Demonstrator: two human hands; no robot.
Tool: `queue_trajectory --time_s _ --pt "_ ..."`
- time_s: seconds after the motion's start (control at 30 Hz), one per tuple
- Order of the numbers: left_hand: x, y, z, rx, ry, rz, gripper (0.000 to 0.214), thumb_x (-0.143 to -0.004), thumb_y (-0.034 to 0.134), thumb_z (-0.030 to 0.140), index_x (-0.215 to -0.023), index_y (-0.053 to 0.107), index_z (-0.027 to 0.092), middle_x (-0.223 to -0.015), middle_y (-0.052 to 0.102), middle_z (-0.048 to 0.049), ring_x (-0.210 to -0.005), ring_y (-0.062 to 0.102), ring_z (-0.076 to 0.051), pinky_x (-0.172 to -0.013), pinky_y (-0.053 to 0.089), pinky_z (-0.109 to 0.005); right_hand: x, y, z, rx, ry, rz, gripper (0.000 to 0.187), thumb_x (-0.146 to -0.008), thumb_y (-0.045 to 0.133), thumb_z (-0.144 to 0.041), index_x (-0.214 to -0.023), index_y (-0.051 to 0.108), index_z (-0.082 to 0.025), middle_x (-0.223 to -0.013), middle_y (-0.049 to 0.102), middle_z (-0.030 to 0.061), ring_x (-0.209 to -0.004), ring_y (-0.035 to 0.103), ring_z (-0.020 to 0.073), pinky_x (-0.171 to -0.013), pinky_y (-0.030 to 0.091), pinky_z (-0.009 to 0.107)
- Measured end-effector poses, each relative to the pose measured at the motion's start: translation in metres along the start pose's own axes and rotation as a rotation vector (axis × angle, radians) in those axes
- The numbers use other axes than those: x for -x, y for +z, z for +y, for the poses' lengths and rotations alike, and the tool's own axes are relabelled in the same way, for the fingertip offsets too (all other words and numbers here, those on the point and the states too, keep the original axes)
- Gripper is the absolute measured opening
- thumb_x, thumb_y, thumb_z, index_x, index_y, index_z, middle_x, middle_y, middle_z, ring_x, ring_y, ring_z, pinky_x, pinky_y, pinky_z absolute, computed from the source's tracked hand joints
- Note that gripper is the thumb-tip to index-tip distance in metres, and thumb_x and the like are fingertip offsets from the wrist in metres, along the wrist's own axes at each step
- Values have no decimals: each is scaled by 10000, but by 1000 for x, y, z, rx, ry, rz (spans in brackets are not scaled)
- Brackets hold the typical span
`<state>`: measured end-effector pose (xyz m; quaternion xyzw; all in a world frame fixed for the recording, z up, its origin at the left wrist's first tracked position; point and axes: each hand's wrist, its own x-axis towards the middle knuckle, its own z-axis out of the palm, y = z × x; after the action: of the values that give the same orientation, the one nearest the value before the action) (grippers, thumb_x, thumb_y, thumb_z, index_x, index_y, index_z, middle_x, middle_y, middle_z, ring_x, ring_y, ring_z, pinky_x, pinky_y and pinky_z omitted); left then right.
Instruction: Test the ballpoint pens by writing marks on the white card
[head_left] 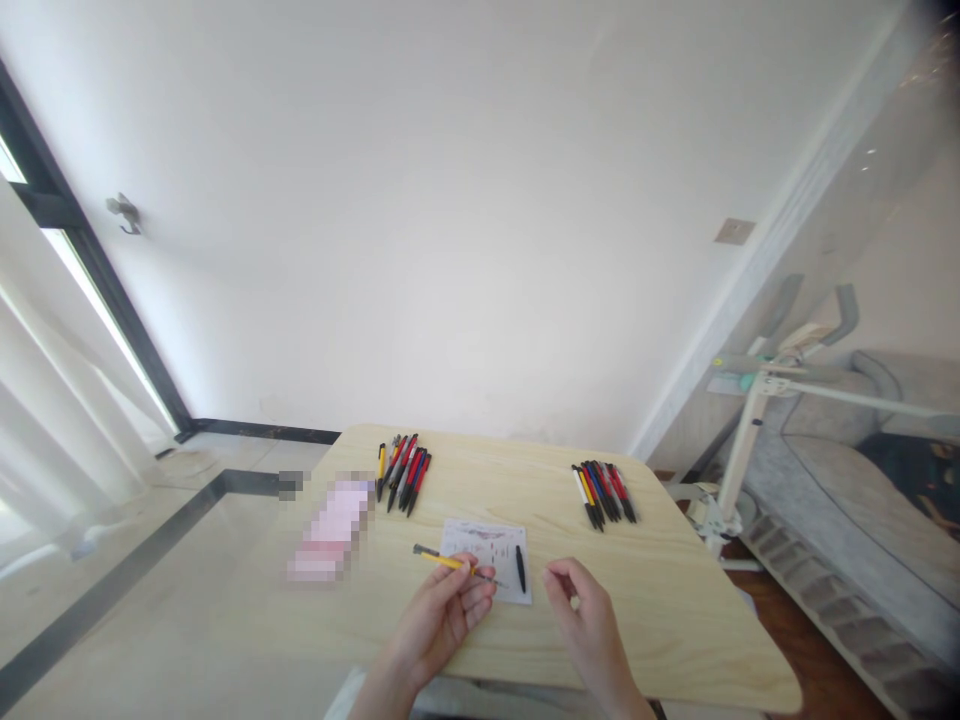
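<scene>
A: In the head view, the left hand [442, 615] pinches a yellow pen [450, 561] between thumb and fingertips, over the near edge of the wooden table [675, 620]. The pen lies nearly level, its grey end toward nine o'clock and its thin tip toward three o'clock, over the white card [480, 545].

B: And the right hand [581, 605]?

A: It hovers just at three o'clock of the card, fingers curled, thumb and forefinger close together. Whether they pinch some small part is too tiny to tell. A black pen piece [520, 567] lies on the card between the two hands.

B: So how does the person do this well?

A: As a judgement: the left hand keeps its pinch near the pen's middle so the tip stays steady, and the right hand comes in straight along the pen's line rather than from above. Working over the card helps, since any small part that drops lands on white.

B: The rest of the table?

A: One bundle of pens [403, 470] at eleven o'clock, another bundle [604, 492] at one o'clock, both well apart from the hands. A blurred pink patch [330, 528] sits at nine o'clock.
</scene>
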<state>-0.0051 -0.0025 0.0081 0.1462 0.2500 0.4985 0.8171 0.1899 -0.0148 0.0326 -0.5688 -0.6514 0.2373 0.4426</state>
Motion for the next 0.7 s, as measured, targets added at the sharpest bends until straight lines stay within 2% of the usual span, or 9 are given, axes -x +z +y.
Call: queue_trajectory --time_s 0.37,0.57,0.7 --pt "-1 -2 -1 9 4 8 101 -780 565 171 -876 532 165 -899 670 -99 -750 646 -151 -731 463 -278 -5 4 9 92 72 -70 297 -864 333 -351 -638 453 -202 -579 495 -15 -567 484 142 -550 354 225" --pt "0 -2 -2 7 4 8 106 -784 561 174 -882 523 171 -899 670 -97 -751 644 -149 -723 462 -273 -9 13 14 244 30 -81 160 -804 421 -291 -778 554 -205 -715 594 19 -644 535 162 -606 376 241" --pt "0 0 -1 9 0 4 101 -783 560 169 -877 523 172 -892 669 -92 -745 644 -146 -721 462 -273 -8 20 15 398 18 -62 115 -757 497 -302 -717 553 -209 -696 586 10 -655 536 167 -611 371 248"
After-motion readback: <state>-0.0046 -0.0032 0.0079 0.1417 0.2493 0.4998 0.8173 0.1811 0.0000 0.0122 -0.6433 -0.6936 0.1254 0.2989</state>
